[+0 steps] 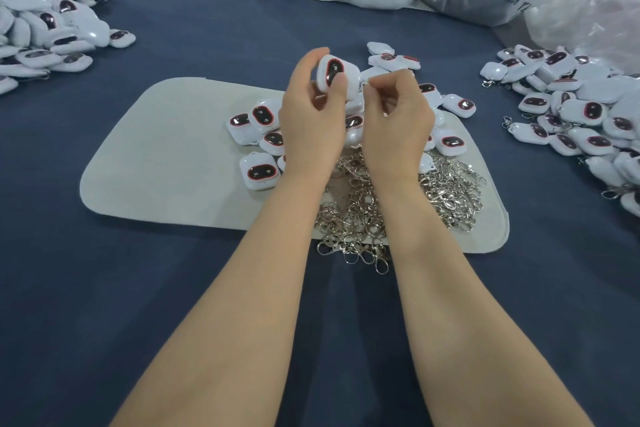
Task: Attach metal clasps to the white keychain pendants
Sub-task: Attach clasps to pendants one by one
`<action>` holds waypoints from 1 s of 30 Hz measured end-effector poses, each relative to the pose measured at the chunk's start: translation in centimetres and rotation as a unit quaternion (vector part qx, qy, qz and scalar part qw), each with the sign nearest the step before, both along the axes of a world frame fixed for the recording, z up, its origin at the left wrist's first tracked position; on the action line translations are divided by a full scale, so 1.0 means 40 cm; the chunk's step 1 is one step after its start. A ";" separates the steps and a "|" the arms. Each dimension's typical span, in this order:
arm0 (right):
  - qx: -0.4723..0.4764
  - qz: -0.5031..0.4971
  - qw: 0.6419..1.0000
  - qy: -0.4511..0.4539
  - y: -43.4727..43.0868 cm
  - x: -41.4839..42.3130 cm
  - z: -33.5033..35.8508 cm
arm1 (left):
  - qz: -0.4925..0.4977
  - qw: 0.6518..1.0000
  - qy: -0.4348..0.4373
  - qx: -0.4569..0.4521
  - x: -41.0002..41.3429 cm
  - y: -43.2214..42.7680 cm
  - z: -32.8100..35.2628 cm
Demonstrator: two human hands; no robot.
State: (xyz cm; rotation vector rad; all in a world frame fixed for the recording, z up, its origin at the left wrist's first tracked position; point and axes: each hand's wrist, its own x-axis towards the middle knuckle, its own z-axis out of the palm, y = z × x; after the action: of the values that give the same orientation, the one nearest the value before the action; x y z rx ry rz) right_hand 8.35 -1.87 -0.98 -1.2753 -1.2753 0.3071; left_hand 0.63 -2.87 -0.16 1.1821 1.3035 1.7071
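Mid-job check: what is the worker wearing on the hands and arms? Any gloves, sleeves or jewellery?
Nothing is worn, as far as the view shows. The left hand and right hand are bare: no gloves, rings, watch or wristband. No sleeve comes into view up to the frame edge.

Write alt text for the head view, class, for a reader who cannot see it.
The left hand holds a white pendant while the right hand pinches a clasp at its edge, above a grey mat strewn with pendants and clasps on blue cloth.
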 end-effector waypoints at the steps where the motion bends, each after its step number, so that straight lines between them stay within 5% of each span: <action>1: -0.004 -0.002 1.000 -0.004 0.000 0.001 -0.001 | 0.008 0.999 0.038 0.021 0.001 -0.002 -0.003; 7: -0.047 0.009 0.998 -0.052 0.008 0.010 -0.012 | 0.032 0.966 0.238 0.090 0.002 -0.003 -0.016; 10: -0.056 0.014 0.996 -0.071 0.006 0.010 -0.013 | 0.038 0.967 0.238 0.086 0.006 -0.003 -0.019; 14: -0.056 0.039 0.998 0.017 0.004 0.004 0.000 | -0.001 1.000 -0.003 -0.011 0.003 0.012 -0.009; 18: -0.053 0.066 0.994 0.073 0.005 0.001 0.008 | -0.066 0.953 -0.269 -0.121 -0.002 0.017 0.001; 23: -0.019 0.071 0.996 0.046 -0.002 -0.004 0.004 | -0.112 0.913 -0.368 -0.135 -0.016 0.015 0.006; 30: 0.040 0.034 0.999 -0.015 -0.008 -0.010 0.006 | -0.129 0.895 -0.399 -0.152 -0.016 0.013 0.011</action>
State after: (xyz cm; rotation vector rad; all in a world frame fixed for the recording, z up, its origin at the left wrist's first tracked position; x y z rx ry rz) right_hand 7.95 -2.19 -0.73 -1.1744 -1.3457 0.2844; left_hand -0.02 -2.35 0.29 0.3576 0.8023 1.4687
